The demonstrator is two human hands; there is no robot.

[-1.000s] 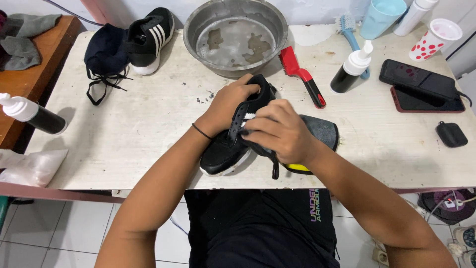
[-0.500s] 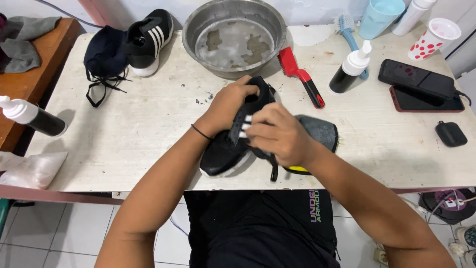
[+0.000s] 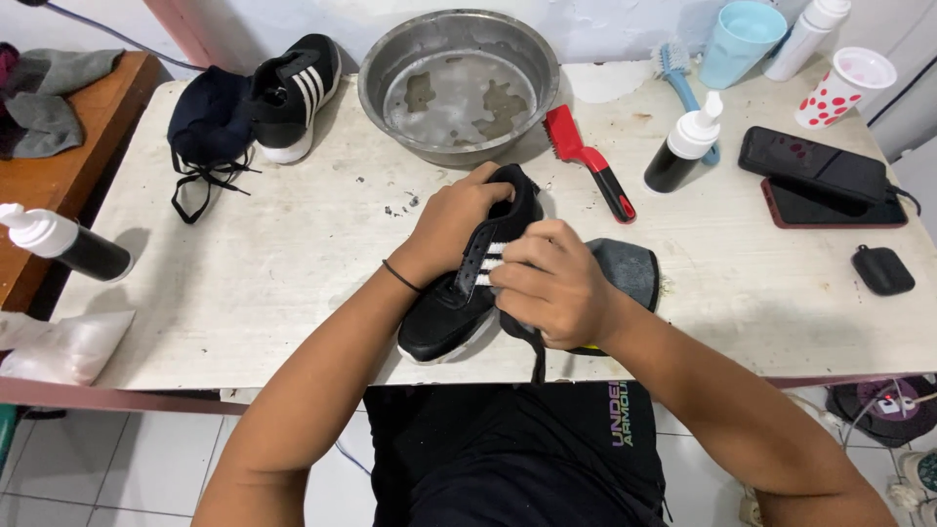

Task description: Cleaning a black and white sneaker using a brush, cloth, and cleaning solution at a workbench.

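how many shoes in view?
2. One black shoe is held between the left hand and right hand; the other shoe stands far left by the metal basin.

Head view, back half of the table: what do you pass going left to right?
Dark cloth → black striped shoe → metal basin → red brush → black pump bottle → light blue cup → dotted cup.

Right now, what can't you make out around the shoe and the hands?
Head view only:
- Black shoe: its far side and opening, covered by the left hand.
- Right hand: whatever its fingers pinch, hidden by the hand itself.
- Dark pad behind it: mostly covered by the right wrist.
- Metal basin: top rim cut off by the frame edge.
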